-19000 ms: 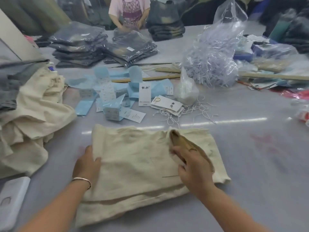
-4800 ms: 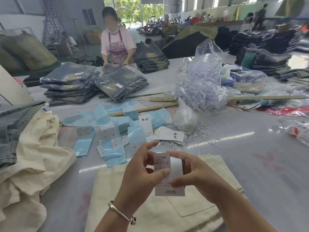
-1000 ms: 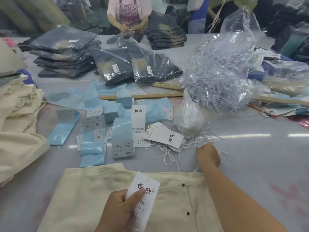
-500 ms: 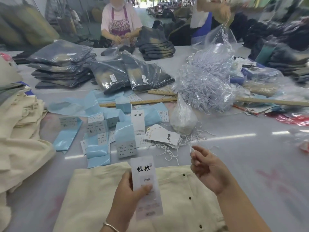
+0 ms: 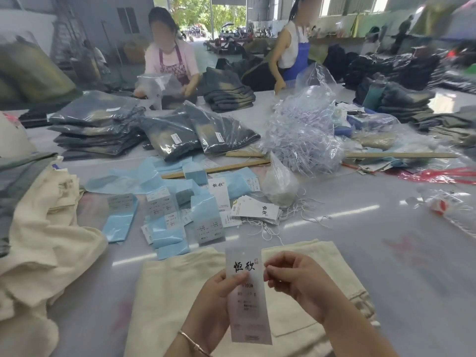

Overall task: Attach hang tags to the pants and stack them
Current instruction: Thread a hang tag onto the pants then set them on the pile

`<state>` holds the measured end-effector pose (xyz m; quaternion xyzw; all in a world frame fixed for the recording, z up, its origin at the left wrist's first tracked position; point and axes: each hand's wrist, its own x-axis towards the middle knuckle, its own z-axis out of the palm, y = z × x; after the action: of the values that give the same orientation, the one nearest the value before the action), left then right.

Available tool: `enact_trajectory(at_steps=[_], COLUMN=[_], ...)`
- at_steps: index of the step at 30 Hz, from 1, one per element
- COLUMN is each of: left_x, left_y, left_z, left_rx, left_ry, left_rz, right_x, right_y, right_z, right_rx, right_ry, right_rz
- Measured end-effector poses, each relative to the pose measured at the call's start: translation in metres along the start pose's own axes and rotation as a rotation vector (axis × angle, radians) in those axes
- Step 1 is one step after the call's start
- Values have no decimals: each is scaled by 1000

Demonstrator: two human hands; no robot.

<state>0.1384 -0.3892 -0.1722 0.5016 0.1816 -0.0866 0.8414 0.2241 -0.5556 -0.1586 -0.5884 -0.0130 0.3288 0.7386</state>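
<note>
- The left hand [image 5: 213, 302] holds the hang tag [image 5: 247, 295] upright over the cream pants [image 5: 175, 300], its fingers curled round the left edge and the thumb pressed on the face below the printed characters. Held so, the small punched hole near the top edge stays free, which I judge is the reason for the low grip.
- The right hand [image 5: 296, 282] sits just at 3 o'clock of the tag, its fingers closed in a pinch. What they pinch is too fine to make out; a string for the hole is my guess.
- The pants lie flat on the worktop [image 5: 360, 240] directly beneath both hands, waistband toward 12 o'clock, so the tag can drop straight onto them.
- Spare tags [image 5: 255, 210] and loose strings [image 5: 296, 204] lie at 12 o'clock, within easy reach.
- Blue packets [image 5: 167, 228] crowd 11 o'clock, and a heap of cream cloth [image 5: 46, 240] fills 9 o'clock, touching nothing in hand.
- From 1 to 4 o'clock the worktop shows bare grey surface; I judge that side best for swinging the arm or starting a stack.
- The near worktop edge is out of sight.
</note>
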Motion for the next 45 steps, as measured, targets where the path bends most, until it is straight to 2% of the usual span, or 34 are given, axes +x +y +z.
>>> enact_trajectory(at_steps=[4, 10, 12, 16, 22, 26, 31, 35, 38, 41, 43, 45], left_x=[-9, -17, -22, -31, -39, -40, -38, -28, -19, -10, -6, -5], left_y=[-1, 1, 3, 2, 5, 3, 1, -6, -6, -6, -7, -6], left_z=[-7, -21, -20, -15, -12, -13, 4, 24, 37, 43, 49, 59], left_rx=[-71, -74, -52, -22, -35, -44, -79, -7, 85, 250, 407, 504], left_ry=[-87, -40, -67, -149, -205, -148, -192, -197, -110, 117, 265, 296], left_rz=[-24, 42, 36, -1, -47, -91, -78, -34, 68, 245, 347, 444], right_x=[-19, -38, -41, -46, -56, -54, -50, -46, -45, -42, -44, -47], right_y=[9, 20, 26, 37, 48, 58, 59, 48, 26, 4, -6, -15], right_z=[33, 54, 57, 63, 71, 74, 67, 48, 23, -5, -15, -19], right_rx=[-248, -324, -338, -117, 126, 271, 351, 317, 288, 162, 36, -56], right_ry=[4, 139, 175, 164, 122, 146, 180, 207, 263, 354, 345, 291], right_rz=[-112, -150, -145, -11, 18, 33, 7, -40, -124, -273, -349, -401])
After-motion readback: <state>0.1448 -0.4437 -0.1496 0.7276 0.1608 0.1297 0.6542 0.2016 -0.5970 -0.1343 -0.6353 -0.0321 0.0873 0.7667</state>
